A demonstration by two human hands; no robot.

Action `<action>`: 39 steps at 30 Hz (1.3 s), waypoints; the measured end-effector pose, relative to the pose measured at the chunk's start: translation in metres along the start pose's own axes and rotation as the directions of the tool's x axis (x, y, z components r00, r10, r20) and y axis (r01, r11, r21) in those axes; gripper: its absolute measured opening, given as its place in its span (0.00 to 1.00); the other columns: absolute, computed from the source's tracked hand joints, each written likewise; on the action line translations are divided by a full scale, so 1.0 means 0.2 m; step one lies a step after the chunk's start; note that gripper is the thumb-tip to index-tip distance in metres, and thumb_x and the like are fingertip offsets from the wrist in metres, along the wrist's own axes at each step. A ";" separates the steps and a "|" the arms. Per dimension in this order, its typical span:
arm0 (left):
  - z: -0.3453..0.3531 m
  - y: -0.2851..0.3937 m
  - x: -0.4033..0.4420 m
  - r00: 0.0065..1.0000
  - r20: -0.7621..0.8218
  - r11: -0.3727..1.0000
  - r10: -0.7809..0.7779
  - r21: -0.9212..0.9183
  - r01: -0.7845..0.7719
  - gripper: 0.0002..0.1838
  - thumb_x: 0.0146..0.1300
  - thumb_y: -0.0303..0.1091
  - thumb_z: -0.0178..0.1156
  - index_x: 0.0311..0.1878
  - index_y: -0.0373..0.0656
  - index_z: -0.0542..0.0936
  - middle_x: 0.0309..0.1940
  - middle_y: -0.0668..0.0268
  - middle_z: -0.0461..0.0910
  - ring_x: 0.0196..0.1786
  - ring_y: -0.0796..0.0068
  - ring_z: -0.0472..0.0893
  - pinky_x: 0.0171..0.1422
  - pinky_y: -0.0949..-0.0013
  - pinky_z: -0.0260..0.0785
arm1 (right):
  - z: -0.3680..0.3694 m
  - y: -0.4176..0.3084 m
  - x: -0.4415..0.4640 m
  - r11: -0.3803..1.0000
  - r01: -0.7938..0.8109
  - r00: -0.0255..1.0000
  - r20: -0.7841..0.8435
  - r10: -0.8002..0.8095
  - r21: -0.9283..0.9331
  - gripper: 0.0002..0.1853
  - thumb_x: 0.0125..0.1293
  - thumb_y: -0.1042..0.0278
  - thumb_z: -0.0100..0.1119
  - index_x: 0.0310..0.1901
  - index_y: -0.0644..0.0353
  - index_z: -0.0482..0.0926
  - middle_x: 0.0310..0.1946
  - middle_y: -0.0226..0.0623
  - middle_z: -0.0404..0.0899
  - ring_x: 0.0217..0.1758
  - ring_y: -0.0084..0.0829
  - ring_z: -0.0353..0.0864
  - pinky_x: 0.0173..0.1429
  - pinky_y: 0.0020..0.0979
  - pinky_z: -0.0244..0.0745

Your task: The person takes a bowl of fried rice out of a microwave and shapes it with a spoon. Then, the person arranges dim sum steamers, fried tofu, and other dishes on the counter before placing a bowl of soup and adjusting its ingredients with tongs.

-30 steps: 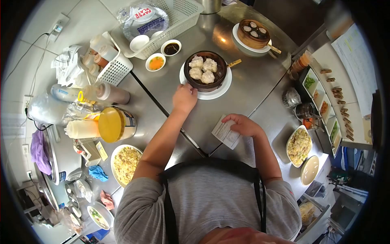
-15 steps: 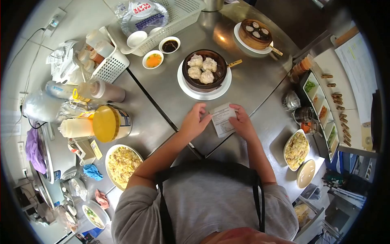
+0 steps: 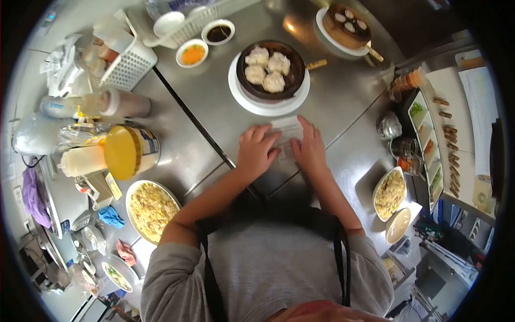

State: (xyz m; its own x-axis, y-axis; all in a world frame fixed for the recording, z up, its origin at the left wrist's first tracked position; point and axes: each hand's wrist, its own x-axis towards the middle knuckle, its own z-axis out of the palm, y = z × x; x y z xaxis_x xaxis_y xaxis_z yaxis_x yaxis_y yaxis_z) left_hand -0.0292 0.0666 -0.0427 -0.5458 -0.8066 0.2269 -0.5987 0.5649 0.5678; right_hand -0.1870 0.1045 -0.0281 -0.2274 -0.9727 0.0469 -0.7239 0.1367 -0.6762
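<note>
A white printed paper slip [image 3: 288,130], blurred by motion, is between my two hands over the steel counter. My left hand [image 3: 256,150] is at the slip's left edge, its fingers bent and the thumb against the paper. On the right edge, my right hand [image 3: 311,147] pinches the slip between thumb and fingers. Just beyond them, a round bamboo steamer [image 3: 298,87] with several dumplings [image 3: 274,82] sits on a white plate [image 3: 252,105]. A small wooden tag [image 3: 316,64] sticks out at the steamer's right side.
Two sauce dishes, one orange [image 3: 193,53] and one dark [image 3: 218,33], stand at the back left. A second steamer [image 3: 347,26] is at the back right. Fried rice plates flank me, left [image 3: 153,212] and right [image 3: 390,194]. A yellow-lidded jar [image 3: 120,153] and squeeze bottles line the left.
Both hands have moved forward with the slip, closer to the steamer plate. My left hand has come onto the slip's left side. The camera view has shifted slightly.
</note>
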 end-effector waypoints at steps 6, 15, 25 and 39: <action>0.01 0.00 0.01 1.000 -0.021 1.000 -0.015 0.008 0.015 0.24 0.34 0.34 0.65 0.42 0.50 0.76 0.46 0.68 0.67 0.50 0.63 0.64 0.51 0.61 0.54 | 0.01 0.09 -0.02 0.968 0.142 0.978 -0.121 -0.169 -0.208 0.13 0.42 0.79 0.52 0.32 0.52 0.75 0.46 0.41 0.64 0.53 0.46 0.59 0.53 0.42 0.56; 0.02 -0.01 0.01 0.999 -0.037 1.000 -0.017 0.017 0.017 0.26 0.31 0.33 0.66 0.42 0.51 0.76 0.46 0.69 0.67 0.50 0.64 0.65 0.51 0.62 0.55 | 0.07 0.00 -0.09 0.939 0.123 0.991 -0.015 -0.135 -0.322 0.04 0.42 0.70 0.56 0.22 0.47 0.76 0.50 0.34 0.62 0.58 0.47 0.54 0.57 0.49 0.49; 0.03 -0.02 0.01 0.999 -0.030 1.000 -0.021 -0.004 0.021 0.26 0.34 0.35 0.65 0.43 0.49 0.73 0.46 0.67 0.66 0.50 0.62 0.64 0.52 0.60 0.53 | -0.16 0.22 -0.10 0.828 -0.084 0.958 -0.273 -0.086 -0.554 0.06 0.42 0.72 0.54 0.24 0.47 0.77 0.52 0.36 0.62 0.58 0.46 0.55 0.57 0.48 0.49; 0.07 0.08 0.00 0.986 -0.021 0.981 -0.168 0.096 0.169 0.18 0.38 0.32 0.62 0.37 0.43 0.73 0.48 0.57 0.63 0.53 0.56 0.59 0.55 0.57 0.52 | -0.02 0.12 -0.15 0.958 0.153 0.966 -0.167 -0.197 -0.244 0.09 0.39 0.78 0.53 0.25 0.52 0.75 0.44 0.35 0.68 0.52 0.42 0.63 0.54 0.43 0.55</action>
State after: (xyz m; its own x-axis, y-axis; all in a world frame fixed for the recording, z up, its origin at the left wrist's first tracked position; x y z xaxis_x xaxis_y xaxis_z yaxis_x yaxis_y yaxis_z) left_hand -0.0467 0.0772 -0.0441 -0.4249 -0.8936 0.1448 -0.7360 0.4341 0.5195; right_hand -0.1995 0.1386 -0.0419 -0.1856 -0.9354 0.3011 -0.8868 0.0275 -0.4613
